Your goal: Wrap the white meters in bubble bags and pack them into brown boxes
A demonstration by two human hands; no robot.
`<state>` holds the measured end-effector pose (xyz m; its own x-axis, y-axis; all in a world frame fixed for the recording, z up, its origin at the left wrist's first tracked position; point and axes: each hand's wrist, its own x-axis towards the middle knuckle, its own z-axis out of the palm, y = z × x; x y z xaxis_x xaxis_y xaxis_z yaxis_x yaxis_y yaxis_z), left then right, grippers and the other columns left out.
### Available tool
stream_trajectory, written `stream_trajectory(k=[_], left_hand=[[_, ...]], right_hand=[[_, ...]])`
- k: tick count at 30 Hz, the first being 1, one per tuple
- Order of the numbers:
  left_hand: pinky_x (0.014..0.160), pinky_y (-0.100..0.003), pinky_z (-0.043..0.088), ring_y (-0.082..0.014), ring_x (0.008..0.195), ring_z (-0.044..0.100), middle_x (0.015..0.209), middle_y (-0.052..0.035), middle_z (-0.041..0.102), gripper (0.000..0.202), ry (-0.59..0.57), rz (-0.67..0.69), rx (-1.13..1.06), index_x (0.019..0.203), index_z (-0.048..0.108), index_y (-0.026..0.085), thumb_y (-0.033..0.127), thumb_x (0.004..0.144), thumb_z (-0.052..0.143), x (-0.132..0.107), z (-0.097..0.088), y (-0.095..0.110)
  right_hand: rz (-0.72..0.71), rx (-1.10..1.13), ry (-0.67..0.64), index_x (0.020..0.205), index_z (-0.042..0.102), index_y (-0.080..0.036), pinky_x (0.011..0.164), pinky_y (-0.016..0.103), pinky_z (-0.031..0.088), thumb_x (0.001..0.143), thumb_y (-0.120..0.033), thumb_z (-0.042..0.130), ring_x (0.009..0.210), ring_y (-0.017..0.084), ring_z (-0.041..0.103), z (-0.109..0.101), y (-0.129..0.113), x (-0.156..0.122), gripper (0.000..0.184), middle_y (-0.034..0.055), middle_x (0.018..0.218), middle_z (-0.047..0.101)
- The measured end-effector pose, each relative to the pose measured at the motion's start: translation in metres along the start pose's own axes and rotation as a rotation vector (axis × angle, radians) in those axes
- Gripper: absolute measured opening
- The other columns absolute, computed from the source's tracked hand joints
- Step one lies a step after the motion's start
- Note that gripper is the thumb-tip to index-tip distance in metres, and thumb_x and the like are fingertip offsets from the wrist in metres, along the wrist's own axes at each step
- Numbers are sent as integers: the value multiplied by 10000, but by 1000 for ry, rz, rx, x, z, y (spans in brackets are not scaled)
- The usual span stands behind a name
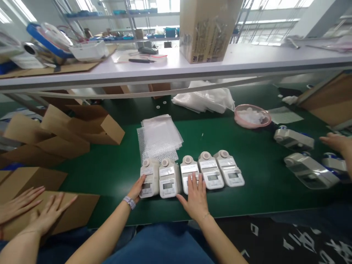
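Observation:
Several white meter-like devices with small screens lie side by side in a row on the green table (247, 172). My left hand (136, 190), with a watch on its wrist, touches the leftmost device (150, 176) at its lower left edge, fingers extended. My right hand (195, 198) lies flat and open on the middle device (189, 169), fingers spread. Between them sits the second device (168, 178). Two more devices (220, 168) lie to the right, untouched.
A stack of bubble-wrap bags (159, 137) lies behind the row. Folded cardboard boxes (68, 132) sit at left, where another person's two hands (30, 209) press on a cardboard box. At right are more devices (308, 168), another person's hand (338, 143) and a pink bowl (252, 116).

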<state>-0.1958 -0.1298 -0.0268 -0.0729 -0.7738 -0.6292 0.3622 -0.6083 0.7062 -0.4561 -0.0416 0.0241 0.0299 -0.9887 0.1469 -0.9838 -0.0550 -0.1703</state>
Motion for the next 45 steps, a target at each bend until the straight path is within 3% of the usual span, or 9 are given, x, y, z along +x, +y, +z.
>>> stream_trajectory(k=[4,8,14,19,21,33,39,42,45], left_hand=[[689,-333,570,-197,738,692,944,-96,702,366,70,-36,41,1186,539,190,397,886,513,0,0,0],[655,-324,565,-230,773,693,906,-82,714,307,163,-97,99,1069,584,206,429,880,493,-3,4,4],[610,-318,555,-236,757,693,760,-7,722,261,299,-149,181,851,597,252,457,881,438,-2,12,5],[604,-309,561,-212,690,694,663,3,704,252,419,-134,220,857,597,241,433,881,435,-3,21,5],[636,-315,566,-198,654,691,660,-1,703,231,422,-130,204,904,602,229,408,878,458,-7,31,6],[835,-375,539,-238,934,669,925,-24,727,384,623,80,491,1160,577,274,459,856,432,-20,120,-8],[930,-423,473,-299,1042,613,1141,-131,644,536,595,150,803,1231,526,170,515,823,481,-20,103,-3],[1103,-434,265,-303,1307,366,1436,-171,358,743,542,438,1049,1388,332,109,511,791,514,-26,81,-7],[1136,-465,148,-325,1388,160,1505,-175,190,946,249,785,1473,1432,231,88,578,704,585,-35,60,-14]], right_hand=[[-129,120,45,1439,227,-159,1077,568,210,851,-520,460,1394,352,12,-20,15,1,728,127,1526,131],[112,116,214,1435,175,-75,1055,599,222,874,-498,438,1389,369,40,-25,61,0,751,217,1501,154],[-93,237,43,1421,268,-119,1057,605,233,783,-590,530,1377,410,-7,-37,78,-5,835,177,1509,167],[55,272,215,1419,249,-139,1068,593,211,886,-472,426,1395,336,74,-63,147,5,654,173,1500,203],[183,252,251,1412,249,-92,1056,619,197,874,-464,453,1388,366,76,-63,169,9,685,228,1498,152],[79,451,94,1412,251,-154,1069,548,274,698,-445,694,1386,368,80,-58,215,8,889,185,1519,20],[-60,325,57,1398,302,-152,1079,568,220,588,-413,796,1379,404,61,-58,227,7,984,186,1522,-77],[-176,222,135,1409,284,-150,1077,613,134,645,-416,759,1381,397,68,-59,216,6,938,195,1523,-7],[-431,231,48,1417,275,-157,1108,521,160,648,-399,760,1391,336,102,-58,183,12,941,172,1516,142]])
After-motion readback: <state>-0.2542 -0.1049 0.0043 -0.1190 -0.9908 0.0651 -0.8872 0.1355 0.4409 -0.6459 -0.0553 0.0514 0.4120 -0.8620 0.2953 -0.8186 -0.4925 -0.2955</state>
